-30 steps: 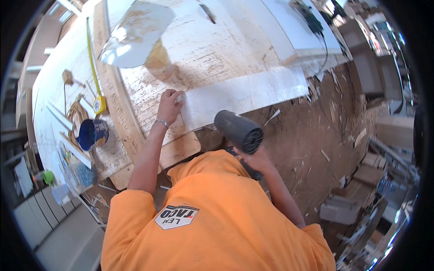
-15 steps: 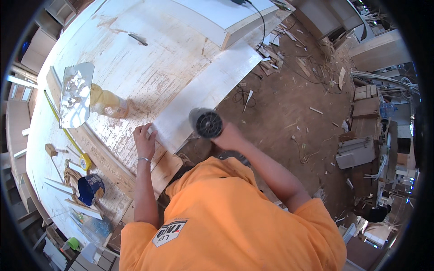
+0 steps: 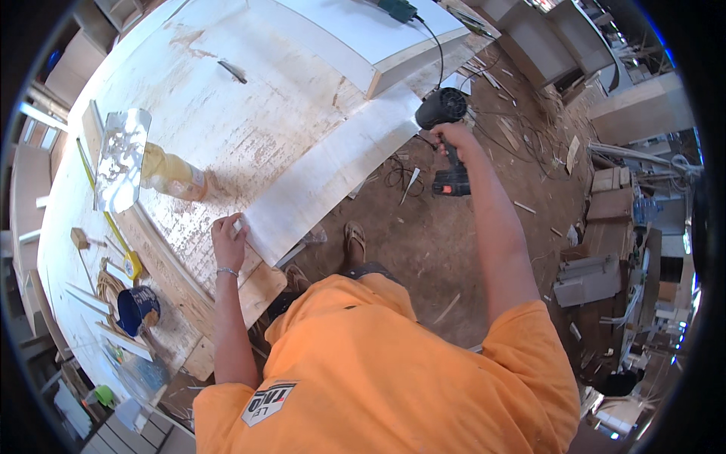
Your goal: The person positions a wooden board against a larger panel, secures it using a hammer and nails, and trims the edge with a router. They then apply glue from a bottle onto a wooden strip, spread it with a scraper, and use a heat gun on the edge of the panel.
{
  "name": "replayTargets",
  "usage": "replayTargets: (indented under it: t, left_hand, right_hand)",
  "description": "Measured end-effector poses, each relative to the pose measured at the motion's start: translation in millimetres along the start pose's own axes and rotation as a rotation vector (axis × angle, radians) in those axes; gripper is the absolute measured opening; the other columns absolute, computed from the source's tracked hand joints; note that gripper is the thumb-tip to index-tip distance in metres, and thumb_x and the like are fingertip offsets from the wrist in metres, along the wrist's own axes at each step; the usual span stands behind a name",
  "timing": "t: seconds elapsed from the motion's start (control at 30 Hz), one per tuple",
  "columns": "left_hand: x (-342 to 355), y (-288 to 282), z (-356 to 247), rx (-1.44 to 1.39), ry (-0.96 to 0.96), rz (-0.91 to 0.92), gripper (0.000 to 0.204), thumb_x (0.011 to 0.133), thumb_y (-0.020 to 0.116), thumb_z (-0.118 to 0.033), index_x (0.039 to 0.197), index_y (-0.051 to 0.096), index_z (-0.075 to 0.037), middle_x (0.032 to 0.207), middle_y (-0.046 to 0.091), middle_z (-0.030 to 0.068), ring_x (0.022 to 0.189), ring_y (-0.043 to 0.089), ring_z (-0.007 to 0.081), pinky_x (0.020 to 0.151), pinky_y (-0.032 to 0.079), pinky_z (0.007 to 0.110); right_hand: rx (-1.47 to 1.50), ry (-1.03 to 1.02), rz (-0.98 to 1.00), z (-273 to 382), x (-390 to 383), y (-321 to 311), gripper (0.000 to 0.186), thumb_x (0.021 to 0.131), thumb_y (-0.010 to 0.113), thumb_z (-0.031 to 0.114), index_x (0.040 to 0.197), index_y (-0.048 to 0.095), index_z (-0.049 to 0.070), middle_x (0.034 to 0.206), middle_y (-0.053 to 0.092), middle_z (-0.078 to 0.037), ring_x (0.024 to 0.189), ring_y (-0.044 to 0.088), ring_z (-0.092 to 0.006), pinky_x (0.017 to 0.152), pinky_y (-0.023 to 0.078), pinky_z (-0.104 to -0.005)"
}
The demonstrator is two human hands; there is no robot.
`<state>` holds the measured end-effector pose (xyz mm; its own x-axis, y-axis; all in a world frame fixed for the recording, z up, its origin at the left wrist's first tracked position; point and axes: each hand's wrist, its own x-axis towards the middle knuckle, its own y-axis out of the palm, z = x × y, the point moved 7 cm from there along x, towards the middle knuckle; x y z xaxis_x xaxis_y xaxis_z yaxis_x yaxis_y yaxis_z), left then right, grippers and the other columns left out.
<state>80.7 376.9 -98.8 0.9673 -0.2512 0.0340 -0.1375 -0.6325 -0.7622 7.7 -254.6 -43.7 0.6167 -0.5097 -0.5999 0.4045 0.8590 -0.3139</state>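
Note:
A long, pale, glossy strip [image 3: 328,166] lies along the workbench's right edge. At its near end my left hand [image 3: 229,240] is closed, with something small and pale at its fingertips that I cannot make out. My right hand [image 3: 454,142] grips the handle of a black cordless blower-like tool [image 3: 440,107] with a battery below, held out over the bench edge by the strip's far end. Left of the strip stand a yellowish tub [image 3: 170,172] and, over it, a shiny metal plate [image 3: 121,160].
A white board [image 3: 355,34] with a green corded tool [image 3: 395,9] sits at the back. At left lie a yellow tape measure [image 3: 132,264], a dark blue bucket [image 3: 136,309] and wood offcuts. Cables and scraps litter the dirt floor [image 3: 454,250]; stacked boxes [image 3: 586,281] line the right.
My right hand has swung up and rightward with the black tool, from near my body to the strip's far end. My left hand remains at the near end. The whole view has shifted.

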Motion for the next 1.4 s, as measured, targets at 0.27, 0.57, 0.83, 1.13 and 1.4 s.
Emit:
replayTargets:
  t: [0.27,0.57,0.83,1.13,1.4]
  left_hand:
    - [0,-5,-8,0.022,-0.023,-0.06,0.035,0.082,0.08,-0.01,0.116,0.073,-0.013,0.114,0.063,0.0132,0.111,0.059,0.0331,0.099,0.048,0.042]
    - [-13,-6,-1,0.022,-0.089,-0.17,0.034,0.081,0.081,-0.016,0.114,0.075,-0.016,0.116,0.067,0.0095,0.11,0.063,0.0307,0.097,0.048,0.043]
    - [-10,-7,6,-0.008,-0.053,-0.122,0.032,0.084,0.08,-0.024,0.115,0.075,-0.019,0.115,0.067,0.0068,0.113,0.061,0.0276,0.1,0.044,0.042]
    - [-9,-2,19,-0.062,-0.062,-0.079,0.029,0.085,0.078,-0.029,0.113,0.076,-0.023,0.116,0.064,0.0028,0.117,0.057,0.0247,0.103,0.039,0.043]
    - [-7,4,27,-0.056,-0.041,-0.106,0.03,0.085,0.079,-0.03,0.114,0.076,-0.024,0.117,0.064,0.0018,0.117,0.057,0.0232,0.104,0.036,0.043]
  right_hand:
    - [0.011,0.048,-0.002,13,35,-31,0.01,0.085,0.069,0.015,0.085,0.064,0.006,0.067,0.06,-0.005,0.049,0.054,-0.0155,0.045,0.047,-0.0322]
    - [-0.153,0.072,0.248,-16,-91,94,0.013,0.084,0.073,0.019,0.084,0.066,0.009,0.069,0.062,-0.002,0.048,0.056,-0.0113,0.044,0.047,-0.0298]
    - [-0.44,-0.022,0.397,-61,-194,236,0.018,0.082,0.078,0.017,0.087,0.067,0.003,0.067,0.062,-0.003,0.048,0.056,-0.0122,0.044,0.044,-0.0307]
    - [-0.852,-0.412,0.457,-38,-271,349,0.047,0.077,0.078,0.028,0.114,0.068,0.001,0.109,0.073,-0.024,0.109,0.068,-0.0406,0.09,0.055,-0.0455]
    - [-0.826,-0.278,0.371,-47,-213,293,0.046,0.08,0.075,0.03,0.115,0.068,0.001,0.107,0.072,-0.025,0.109,0.068,-0.042,0.088,0.055,-0.0462]
